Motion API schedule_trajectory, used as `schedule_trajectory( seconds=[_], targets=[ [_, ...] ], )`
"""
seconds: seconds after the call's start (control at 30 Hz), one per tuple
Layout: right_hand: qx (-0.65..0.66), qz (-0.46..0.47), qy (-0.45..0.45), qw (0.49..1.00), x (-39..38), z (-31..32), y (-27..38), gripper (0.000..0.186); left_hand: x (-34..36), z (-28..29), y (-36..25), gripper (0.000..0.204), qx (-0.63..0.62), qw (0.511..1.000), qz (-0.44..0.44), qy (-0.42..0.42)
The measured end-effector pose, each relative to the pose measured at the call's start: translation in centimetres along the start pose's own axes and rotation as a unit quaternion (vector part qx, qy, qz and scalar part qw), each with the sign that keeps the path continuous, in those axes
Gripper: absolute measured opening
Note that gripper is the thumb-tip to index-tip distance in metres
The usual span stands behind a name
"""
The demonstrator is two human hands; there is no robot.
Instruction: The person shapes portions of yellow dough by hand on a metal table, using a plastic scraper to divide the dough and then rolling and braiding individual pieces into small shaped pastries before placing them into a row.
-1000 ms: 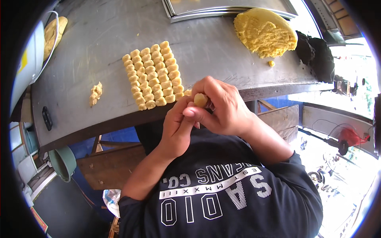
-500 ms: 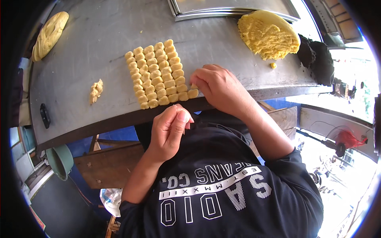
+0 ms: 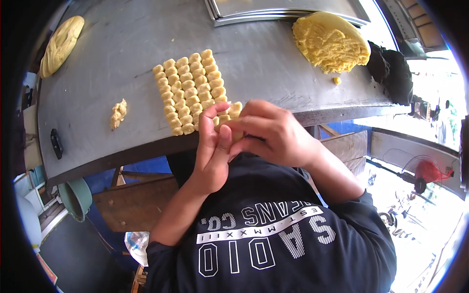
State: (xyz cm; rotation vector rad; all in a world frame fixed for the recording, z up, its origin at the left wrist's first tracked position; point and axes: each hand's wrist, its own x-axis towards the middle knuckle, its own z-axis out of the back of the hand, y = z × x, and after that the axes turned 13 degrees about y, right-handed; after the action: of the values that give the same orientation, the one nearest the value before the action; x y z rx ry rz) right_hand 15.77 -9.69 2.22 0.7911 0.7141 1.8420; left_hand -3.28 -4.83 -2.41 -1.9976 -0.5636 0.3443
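My left hand (image 3: 212, 158) is curled at the table's near edge, its thumb and fingers round a small lump of dough (image 3: 237, 135) that is mostly hidden. From the right, my right hand (image 3: 281, 132) meets it, fingertips and thumb closed on the same lump. Just beyond both hands, small pale-yellow dough pieces (image 3: 189, 91) lie in close rows on the metal table. One dough piece (image 3: 235, 109) sits at the near right corner of the rows, beside my right fingers. My hands cover part of the nearest row.
A big yellow crumbly mass (image 3: 332, 43) lies at the far right beside a black plastic bag (image 3: 391, 73). Metal trays (image 3: 288, 12) are at the back. To the left are a smooth dough loaf (image 3: 62, 45), a dough scrap (image 3: 118, 114) and a small black object (image 3: 56, 143).
My right hand has left the dough piece at the row's corner and come nearer, against my left hand. The left hand has risen slightly, its fingers less tightly curled.
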Motion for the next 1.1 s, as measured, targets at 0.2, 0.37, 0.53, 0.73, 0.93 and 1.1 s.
schedule_trajectory(
  seconds=[0.2, 0.37, 0.53, 0.73, 0.93, 1.1],
  targets=[
    [-0.075, -0.025, -0.034, 0.996, 0.1, 0.9, 0.5, 0.023, 0.5, 0.5, 1.1, 0.037, 0.033, 0.998, 0.012, 0.044],
    [-0.094, -0.023, -0.078, 0.992, 0.8, -0.2, 0.6, 0.025, 0.2, 0.9, 1.5, 0.034, -0.026, 1.0, 0.006, 0.01],
    [-0.096, -0.07, -0.037, 0.992, 0.3, -0.1, 0.7, 0.028, 0.0, -0.3, -0.1, 0.028, -0.018, 0.999, 0.038, 0.0],
    [-0.011, -0.127, -0.111, 0.986, 2.1, -1.4, 1.1, 0.04, 0.9, -1.1, 0.0, 0.033, 0.085, 0.996, -0.031, -0.001],
    [-0.157, -0.197, -0.054, 0.966, 3.0, 0.1, -4.0, 0.04, -0.6, 0.2, -1.3, 0.038, 0.188, 0.981, 0.001, 0.039],
    [-0.118, -0.161, 0.022, 0.98, 3.0, 0.5, -4.8, 0.021, -2.2, 1.5, -1.9, 0.023, 0.211, 0.977, 0.016, 0.001]
  ],
)
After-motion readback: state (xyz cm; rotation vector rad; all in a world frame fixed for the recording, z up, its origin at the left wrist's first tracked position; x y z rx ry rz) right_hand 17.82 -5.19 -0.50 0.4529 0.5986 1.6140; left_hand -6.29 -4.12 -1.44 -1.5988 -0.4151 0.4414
